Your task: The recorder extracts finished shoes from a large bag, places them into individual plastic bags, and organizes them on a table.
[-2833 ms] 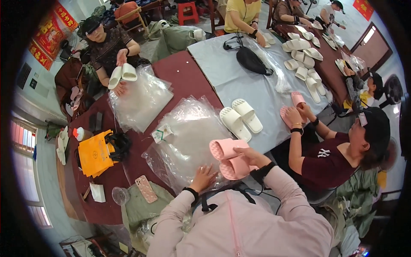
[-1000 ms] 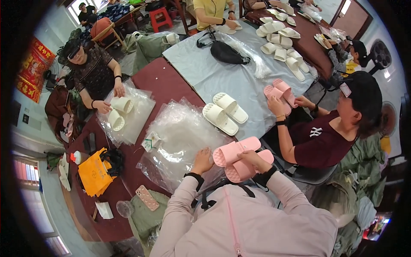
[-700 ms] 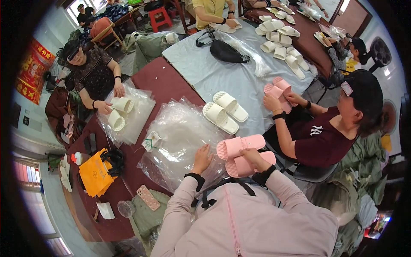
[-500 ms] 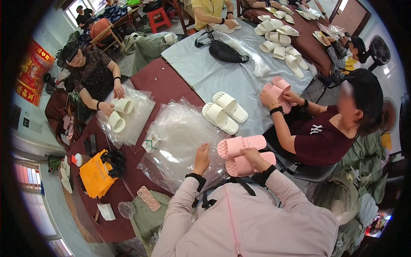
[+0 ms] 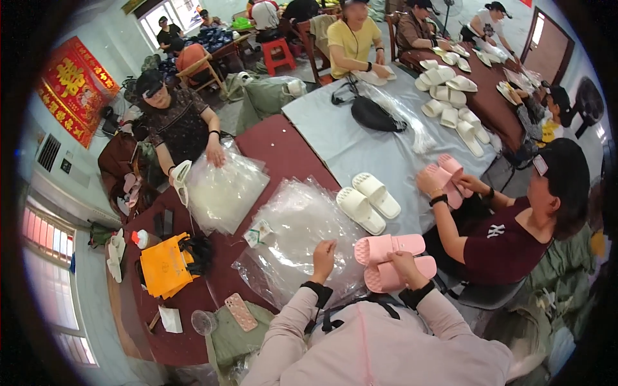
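Observation:
A pair of pink slippers (image 5: 394, 252) is in my right hand (image 5: 407, 267), its fingers wrapped over their straps. Over the near right part of a pile of clear plastic bags (image 5: 299, 225), my left hand (image 5: 323, 260) is closed with thumb and fingers pressed together. What it pinches, if anything, I cannot make out. A small white and green packet (image 5: 257, 233) lies on the bags' left side. Just beyond the pink pair, two white slippers (image 5: 369, 203) rest side by side on the pale table cover (image 5: 315, 122).
At right, a co-worker's hands (image 5: 432, 183) hold another pink pair (image 5: 447, 172). Across the dark red table (image 5: 270, 141), a person handles white slippers (image 5: 181, 183) beside more bags (image 5: 225, 193). A black waist bag (image 5: 378, 114), orange bag (image 5: 166, 265), phone (image 5: 241, 312) and cup (image 5: 204, 322) lie around.
My view has tilted up, so the scene sits lower and further right. The co-worker across has turned the white slippers upright, off the bags. My right hand still holds the pink pair.

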